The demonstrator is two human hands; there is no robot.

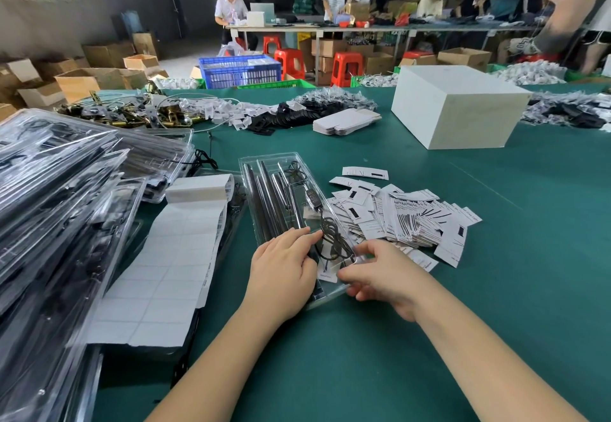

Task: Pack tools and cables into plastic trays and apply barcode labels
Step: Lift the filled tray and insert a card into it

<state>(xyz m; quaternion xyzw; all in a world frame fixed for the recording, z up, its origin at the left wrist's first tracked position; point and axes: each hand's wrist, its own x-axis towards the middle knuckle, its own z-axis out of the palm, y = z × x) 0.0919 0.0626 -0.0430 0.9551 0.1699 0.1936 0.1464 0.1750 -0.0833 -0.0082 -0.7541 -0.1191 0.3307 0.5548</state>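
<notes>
Head view: clear, long plastic tray (264, 170) of slim metal tools (264, 190) and coiled black cable (332, 236) on green counter (496, 256), long axis running away from the body, near end between both hands. Left hand (282, 266) flat on the tools, fingers straight; right hand (380, 273) pinching the tray's near right corner. Loose barcode labels (413, 216) just right, nearer the right hand.

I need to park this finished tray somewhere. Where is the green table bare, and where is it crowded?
Bare cloth lies between the card pile and the white box, and along the near right edge of the table. The left is crowded with stacked trays and the label sheet; the tray under both hands fills the centre.
</notes>
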